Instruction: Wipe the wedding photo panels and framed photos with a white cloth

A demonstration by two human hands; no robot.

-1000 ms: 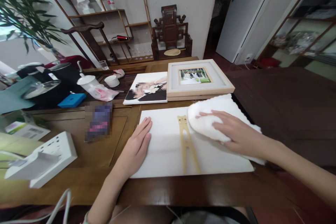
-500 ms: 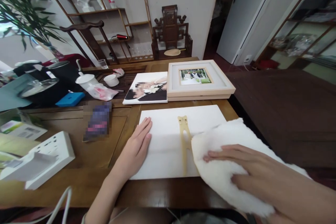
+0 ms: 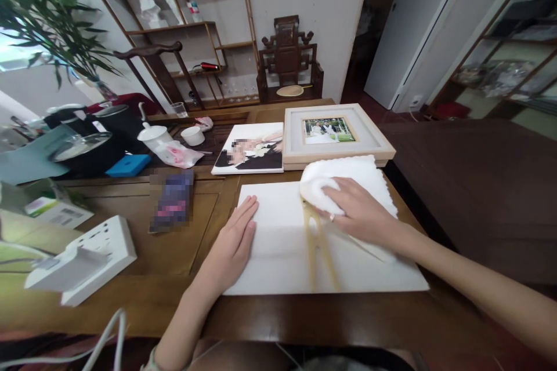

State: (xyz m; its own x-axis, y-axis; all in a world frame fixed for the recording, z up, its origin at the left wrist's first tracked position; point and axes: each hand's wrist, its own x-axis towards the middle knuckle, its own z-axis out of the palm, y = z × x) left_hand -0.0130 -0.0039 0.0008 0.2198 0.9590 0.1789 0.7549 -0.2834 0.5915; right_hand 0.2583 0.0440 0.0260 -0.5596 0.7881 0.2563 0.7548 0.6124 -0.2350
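A white board (image 3: pixel 278 249) lies flat on the wooden table (image 3: pixel 130 301) in front of me. My left hand (image 3: pixel 232 243) rests flat on its left edge, fingers stretched out. My right hand (image 3: pixel 359 214) presses a white fluffy cloth (image 3: pixel 343 179) against the board's far right part, fingers curled on the cloth. A pale yellow two-legged wooden stand (image 3: pixel 317 246) lies on the board just left of my right hand; the cloth covers its top end.
Behind the board lie a frameless photo print (image 3: pixel 250 151) and a boxed photo frame (image 3: pixel 335 133). To the left are a white power strip (image 3: pixel 87 261), a blurred phone (image 3: pixel 172 200), a blue box (image 3: pixel 129 165), a teapot (image 3: pixel 153 134), cups and black pots. The table edge is near me.
My right hand has swept the cloth from the board's near right corner back up to its far right part, over the stand's top. My left hand has stayed flat.
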